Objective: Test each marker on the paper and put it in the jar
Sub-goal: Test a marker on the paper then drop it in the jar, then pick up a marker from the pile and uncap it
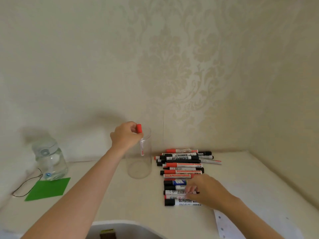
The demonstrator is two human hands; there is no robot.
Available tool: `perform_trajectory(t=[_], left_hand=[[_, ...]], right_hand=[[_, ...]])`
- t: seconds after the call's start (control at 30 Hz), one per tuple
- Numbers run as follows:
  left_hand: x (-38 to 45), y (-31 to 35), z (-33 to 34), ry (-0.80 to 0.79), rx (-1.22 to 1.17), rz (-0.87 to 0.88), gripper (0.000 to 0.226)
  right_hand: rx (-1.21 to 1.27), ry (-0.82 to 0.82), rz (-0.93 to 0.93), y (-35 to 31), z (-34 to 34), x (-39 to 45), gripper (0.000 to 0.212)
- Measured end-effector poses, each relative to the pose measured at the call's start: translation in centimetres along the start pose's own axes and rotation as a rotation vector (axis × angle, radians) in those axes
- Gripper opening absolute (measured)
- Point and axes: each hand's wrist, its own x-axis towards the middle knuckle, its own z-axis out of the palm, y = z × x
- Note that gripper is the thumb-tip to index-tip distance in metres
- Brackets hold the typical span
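While the left hand [126, 135] holds a red marker [140, 140] over the mouth of the clear jar [139, 163], its grip is tight on the red cap end, and the white body hangs down inside the jar's top. The jar stands on the tabletop [120, 195], just left of a pile of markers [183, 171]. I can see no other marker in the jar, so this looks like the first one going in.

The right hand [205, 192] rests on the near end of the pile, fingers curled on a marker there. I cannot tell if it has a firm grip yet or only touches it.

What could go wrong? If the red marker is let go from this high up, it could hit the bottom hard or bounce. The jar looks light, so a bump from the hand on its rim could tip it. The markers are round and lie close together, so pulling one out could make the others roll away. The paper [224, 225] sits near the bottom edge, partly under the right arm, and the arm could drag it.
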Motion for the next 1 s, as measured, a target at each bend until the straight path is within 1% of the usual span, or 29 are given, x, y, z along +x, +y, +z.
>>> perform_trajectory(t=[0.1,0.23,0.37,0.43,0.47,0.5,0.53,0.57,0.6,0.63,0.67,0.73,0.8,0.9,0.97,1.0], left_hand=[[-0.1,0.1,-0.1,-0.031,0.026,-0.029,0.007],[-0.1,0.4,-0.9,-0.127,-0.061,-0.059,0.025],[0.1,0.4,-1.3,-0.168,-0.082,-0.072,0.026],[0.0,0.7,-1.6,-0.158,-0.141,-0.065,0.026],[-0.3,1.0,-1.7,-0.107,-0.129,-0.014,0.023],[-0.8,1.4,-1.8,-0.019,-0.088,0.088,0.018],[-1.7,2.0,-1.7,0.065,-0.060,0.224,0.013],[-2.8,2.9,-1.6,0.088,-0.076,0.374,0.011],[-4.1,3.7,-1.2,0.032,-0.122,0.504,0.010],[-5.4,4.5,-0.6,-0.080,-0.168,0.602,0.010],[-6.6,4.9,0.5,-0.212,-0.172,0.662,0.013],[-8.3,4.6,2.9,-0.434,-0.064,0.689,0.026],[-9.3,3.4,5.1,-0.529,0.048,0.663,0.032],[-10.5,2.6,7.1,-0.559,0.068,0.643,0.028],[-11.2,2.8,8.1,-0.524,0.049,0.649,0.027],[-11.4,3.0,8.6,-0.501,0.036,0.659,0.027]], right_hand=[[-0.020,-0.031,-0.036,0.2,0.9,-0.8,0.027],[-0.095,0.031,-0.060,0.5,2.0,-1.5,0.027],[-0.156,0.068,-0.078,0.2,3.1,-1.7,0.027],[-0.120,0.091,-0.061,0.0,3.0,-1.8,0.027],[-0.078,0.111,-0.046,-0.1,2.7,-1.8,0.025],[-0.001,0.133,-0.028,-0.2,2.2,-1.7,0.022],[0.105,0.151,-0.007,-0.2,1.6,-1.7,0.019],[0.228,0.172,0.015,-0.3,0.9,-1.6,0.015],[0.347,0.206,0.035,-0.3,0.2,-1.5,0.011],[0.451,0.249,0.055,-0.3,-0.4,-1.3,0.006],[0.542,0.289,0.072,-0.2,-0.9,-1.3,0.004],[0.702,0.327,0.088,-0.4,-1.8,-1.6,0.006],[0.822,0.343,0.095,-0.5,-2.4,-2.0,0.007],[0.975,0.452,0.162,0.0,-3.0,-2.8,0.011],[1.129,0.457,0.219,0.5,-3.1,-3.0,0.015],[1.209,0.438,0.240,0.6,-3.0,-3.0,0.022]])
